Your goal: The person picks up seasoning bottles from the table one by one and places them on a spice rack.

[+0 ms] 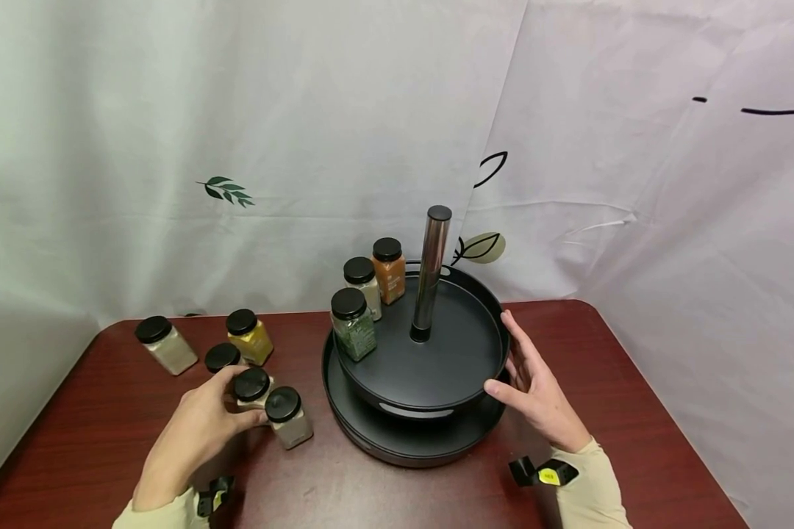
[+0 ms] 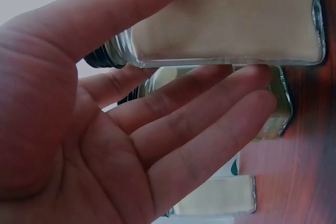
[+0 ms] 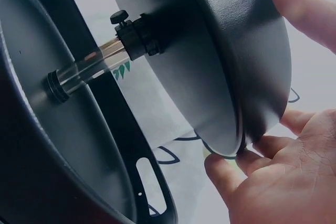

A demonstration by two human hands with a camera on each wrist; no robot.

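Note:
My left hand [image 1: 201,422] is around a spice jar [image 1: 252,387] with a black cap, thumb on one side, fingers on the other. Pale beige powder fills the jar [image 2: 226,22] in the left wrist view. Beside it, near my thumb, stands a greyish jar [image 1: 290,419]. My right hand [image 1: 534,389] touches the outer side of the black upper tray [image 1: 459,353], thumb and fingers spread along its rim. The tray sits above a wider lower tray [image 1: 417,444], joined by a metal post [image 3: 94,66]. Green [image 1: 353,330], pale [image 1: 370,294] and orange [image 1: 389,275] jars stand on the upper tray.
Further left on the red-brown table [image 1: 357,499] are a yellow jar [image 1: 251,345], a partly hidden jar [image 1: 223,356] and a pale jar [image 1: 172,351]. A metal handle [image 1: 432,272] rises from the upper tray. A white curtain [image 1: 291,147] hangs behind the table.

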